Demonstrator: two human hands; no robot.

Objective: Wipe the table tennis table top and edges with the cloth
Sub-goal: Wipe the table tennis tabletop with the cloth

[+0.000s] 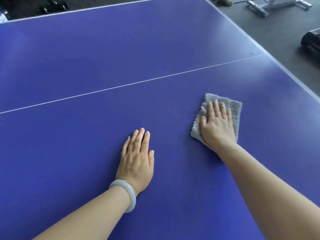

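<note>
Head cam: your right hand (217,125) lies flat on the grey cloth (235,111), center-right of frame. Fingers are straight, so the grip is apart, pressing, not clamped. Cloth sits on the blue desk (86,58), below the thin white line (121,86). Left hand (136,160), w/ pale bangle (124,194), lies flat on desk at lower center, grip apart too. Dark floor (277,32) at upper right, w/ metal frame (280,5).

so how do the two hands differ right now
The right hand presses on the grey cloth; the left hand lies on the bare table. The left wrist wears a pale bangle; the right wrist is bare. The right hand reaches farther out than the left. Both are flat, palms down.
</note>
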